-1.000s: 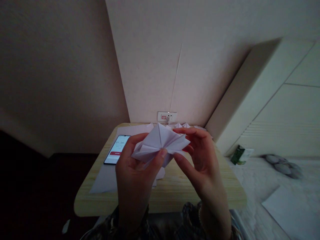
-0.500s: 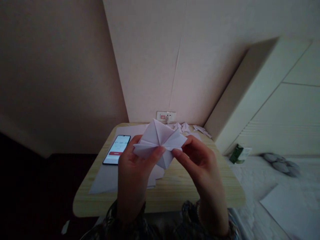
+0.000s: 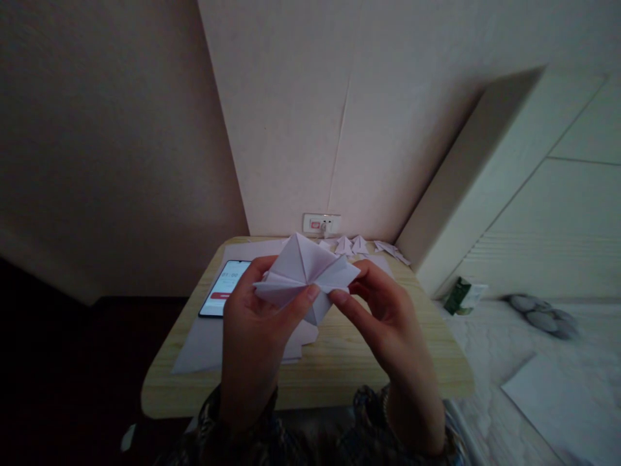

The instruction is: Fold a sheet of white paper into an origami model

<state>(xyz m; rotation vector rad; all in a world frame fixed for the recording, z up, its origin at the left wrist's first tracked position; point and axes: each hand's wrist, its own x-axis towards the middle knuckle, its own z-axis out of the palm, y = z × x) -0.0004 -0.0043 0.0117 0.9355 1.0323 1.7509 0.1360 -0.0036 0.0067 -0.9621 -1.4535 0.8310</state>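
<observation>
A white folded paper (image 3: 303, 264) with pointed flaps and creases meeting near its middle is held up above the table. My left hand (image 3: 264, 317) grips its left side, the thumb pressed on the front near the centre. On the right side, my right hand (image 3: 381, 310) pinches a flap between thumb and fingers. The fingers behind the paper are partly hidden. Below the paper, white sheets (image 3: 198, 353) lie on the table, and a phone (image 3: 220, 294) with a lit screen rests on them, partly covered by my left hand.
Several small folded paper pieces (image 3: 352, 246) lie along the back of the wooden table (image 3: 349, 382), under a wall socket (image 3: 321, 224). To the right, a bed surface holds a green-and-white packet (image 3: 463, 298), a grey object (image 3: 543, 317) and a white sheet (image 3: 563, 408).
Both hands have shifted slightly left with the folded paper, and my left hand covers a bit more of the phone. The grip on the paper looks the same.
</observation>
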